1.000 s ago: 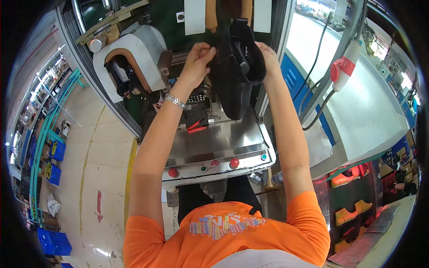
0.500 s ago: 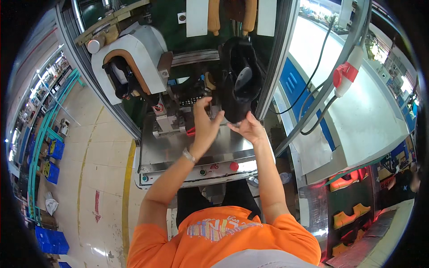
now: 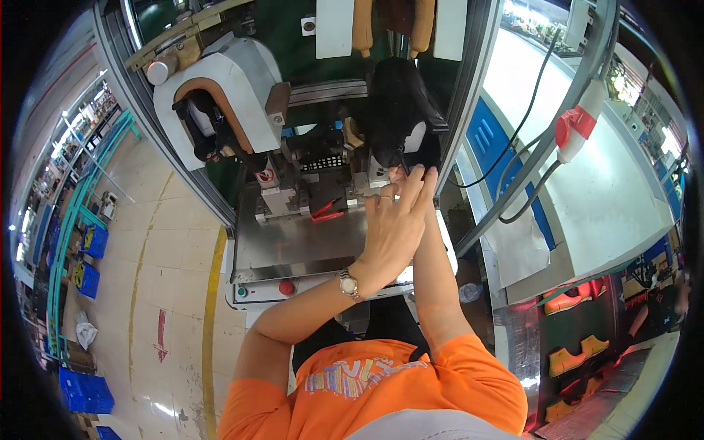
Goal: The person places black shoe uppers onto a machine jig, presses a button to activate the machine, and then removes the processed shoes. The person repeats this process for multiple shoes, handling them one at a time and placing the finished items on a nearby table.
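The black boot (image 3: 396,95) stood at the right-hand station of the machine, beyond the rear edge of the steel worktop (image 3: 301,249), with a pale patch showing near its close end. Your left hand (image 3: 398,231) crossed in front of your right, with two fingers extended toward that end and the others bent; its thumb was hidden, so a grip could not be confirmed. Your right hand (image 3: 397,175) lay mostly behind the left, with only fingertips visible beside the boot, and whether it was clamped on anything could not be told. As far as could be judged, placement of the boot at the station was done, and handwork at its near end was in progress. Clearance of both hands was not yet done. Two brown padded bars (image 3: 363,29) stood just past the boot's far end in view, spaced apart and not closed around it. To your left, a white housing (image 3: 249,81) with a brown arched pad held a dark item whose kind could not be made out. A red-handled tool (image 3: 326,213) lay on the worktop, away from your hands. On the front panel, a red button (image 3: 287,287) and a green button (image 3: 240,291) were in view. Farther right, orange shoes (image 3: 566,359) stood on a rack.
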The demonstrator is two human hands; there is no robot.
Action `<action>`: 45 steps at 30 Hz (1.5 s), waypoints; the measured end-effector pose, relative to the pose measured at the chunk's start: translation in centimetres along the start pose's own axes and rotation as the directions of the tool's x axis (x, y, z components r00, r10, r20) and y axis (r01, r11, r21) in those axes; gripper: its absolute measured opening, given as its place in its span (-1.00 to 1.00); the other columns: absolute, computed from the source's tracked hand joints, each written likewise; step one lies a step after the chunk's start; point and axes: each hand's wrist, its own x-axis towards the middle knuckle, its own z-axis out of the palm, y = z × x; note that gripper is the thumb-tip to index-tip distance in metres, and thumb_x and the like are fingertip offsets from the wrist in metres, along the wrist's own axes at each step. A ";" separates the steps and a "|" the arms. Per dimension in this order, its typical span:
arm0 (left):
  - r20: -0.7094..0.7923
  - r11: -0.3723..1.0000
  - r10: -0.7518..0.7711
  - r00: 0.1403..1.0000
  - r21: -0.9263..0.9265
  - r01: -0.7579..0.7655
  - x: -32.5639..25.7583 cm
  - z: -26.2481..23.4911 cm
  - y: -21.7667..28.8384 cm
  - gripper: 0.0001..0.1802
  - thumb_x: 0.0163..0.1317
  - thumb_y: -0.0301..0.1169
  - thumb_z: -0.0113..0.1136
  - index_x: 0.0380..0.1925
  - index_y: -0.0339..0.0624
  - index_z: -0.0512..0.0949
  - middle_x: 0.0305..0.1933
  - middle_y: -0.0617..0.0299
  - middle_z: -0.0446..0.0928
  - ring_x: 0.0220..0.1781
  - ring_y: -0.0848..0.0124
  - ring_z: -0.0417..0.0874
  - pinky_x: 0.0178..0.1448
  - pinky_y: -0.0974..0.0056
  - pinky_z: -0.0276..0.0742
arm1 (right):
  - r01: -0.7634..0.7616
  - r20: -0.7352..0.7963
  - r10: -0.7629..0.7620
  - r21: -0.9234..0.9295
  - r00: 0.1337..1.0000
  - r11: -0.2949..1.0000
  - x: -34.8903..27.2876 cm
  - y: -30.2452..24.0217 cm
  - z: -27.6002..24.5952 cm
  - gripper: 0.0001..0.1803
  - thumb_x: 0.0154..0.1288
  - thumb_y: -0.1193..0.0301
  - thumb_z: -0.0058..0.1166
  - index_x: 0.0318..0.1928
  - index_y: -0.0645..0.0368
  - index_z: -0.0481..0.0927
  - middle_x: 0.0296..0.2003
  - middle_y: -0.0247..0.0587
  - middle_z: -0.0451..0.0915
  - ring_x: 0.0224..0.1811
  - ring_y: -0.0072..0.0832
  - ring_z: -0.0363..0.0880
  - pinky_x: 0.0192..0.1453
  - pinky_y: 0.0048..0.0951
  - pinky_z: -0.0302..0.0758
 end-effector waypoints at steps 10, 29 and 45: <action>-0.033 0.998 -0.033 0.999 -0.063 0.030 -0.4 0.6 -0.6 -0.35 -0.03 -0.48 0.08 0.16 -0.01 0.24 0.14 0.23 0.22 -0.14 0.22 0.36 -0.14 0.14 0.27 | -0.126 -0.073 0.118 -0.116 0.990 0.985 4.2 -1.2 -0.5 -0.74 0.30 0.26 -0.22 -0.18 0.17 0.41 -0.26 -0.16 0.51 -0.23 -0.32 0.51 -0.11 -0.30 0.48; 0.019 0.986 0.094 0.995 -0.141 -0.090 -0.4 -0.7 -1.5 -0.33 -0.01 -0.45 0.11 0.18 -0.10 0.19 0.16 0.14 0.22 -0.20 0.34 0.45 -0.07 0.21 0.26 | -0.239 -0.128 0.219 -0.168 0.967 0.957 5.4 -1.6 -0.4 -0.71 0.30 0.29 -0.25 -0.09 0.17 0.40 -0.22 -0.17 0.52 -0.19 -0.34 0.52 -0.08 -0.31 0.48; -0.048 0.976 0.165 0.985 0.150 -0.156 0.4 -1.3 -3.2 -0.43 -0.07 -0.51 0.05 0.06 0.08 0.37 0.12 0.21 0.25 -0.15 0.29 0.37 -0.12 0.17 0.20 | -0.165 -0.104 0.147 -0.192 0.984 0.967 4.6 2.3 -4.2 -0.67 0.23 0.35 -0.08 0.01 0.13 0.39 -0.16 -0.28 0.51 -0.16 -0.47 0.51 -0.12 -0.39 0.43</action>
